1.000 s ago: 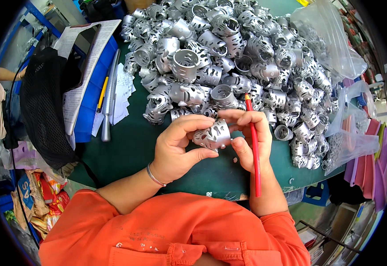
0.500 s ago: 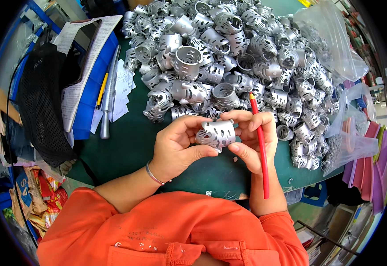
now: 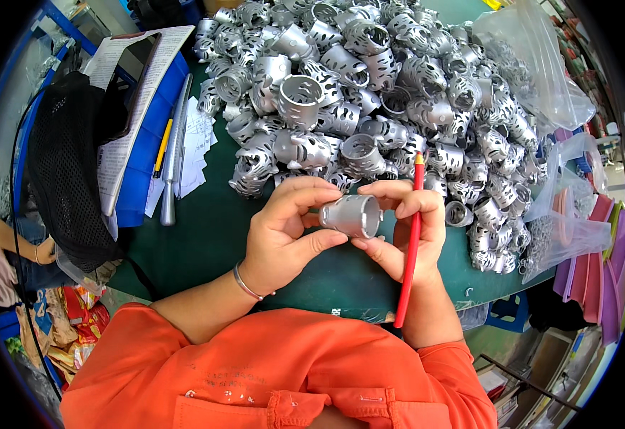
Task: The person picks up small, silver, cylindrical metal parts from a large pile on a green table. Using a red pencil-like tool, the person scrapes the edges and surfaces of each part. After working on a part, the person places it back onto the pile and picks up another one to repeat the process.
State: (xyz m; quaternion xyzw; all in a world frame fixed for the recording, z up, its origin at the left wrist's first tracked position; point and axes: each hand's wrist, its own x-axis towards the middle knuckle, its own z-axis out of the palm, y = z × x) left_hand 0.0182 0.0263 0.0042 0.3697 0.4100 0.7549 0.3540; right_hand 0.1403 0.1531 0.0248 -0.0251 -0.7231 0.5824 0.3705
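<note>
Between both hands I hold a silver perforated metal sleeve point(image 3: 352, 216), lying on its side just above the green table point(image 3: 205, 264). Its open end is turned toward the right, and a plain band shows on the near wall. My left hand point(image 3: 294, 225) pinches its left end with thumb and fingers. At the other end, my right hand point(image 3: 409, 225) grips the rim with thumb and fingertips. A red pencil point(image 3: 411, 250) is also tucked in my right hand, its tip pointing away from me. Just beyond my fingers lies a big heap of similar sleeves point(image 3: 302, 104).
At the left, a blue tray point(image 3: 144, 164) carries papers and a phone, beside a black mesh bag point(image 3: 62, 171). A yellow pencil point(image 3: 162, 146) and a silver tapered rod point(image 3: 173, 179) lie next to it. Clear plastic bags point(image 3: 570, 193) edge the heap at right. Another person's arm point(image 3: 5, 236) shows far left.
The sleeve has been turned in my fingers: its slotted side faced me before, now its plain band and open end show. The red pencil has tilted the other way with my right hand.
</note>
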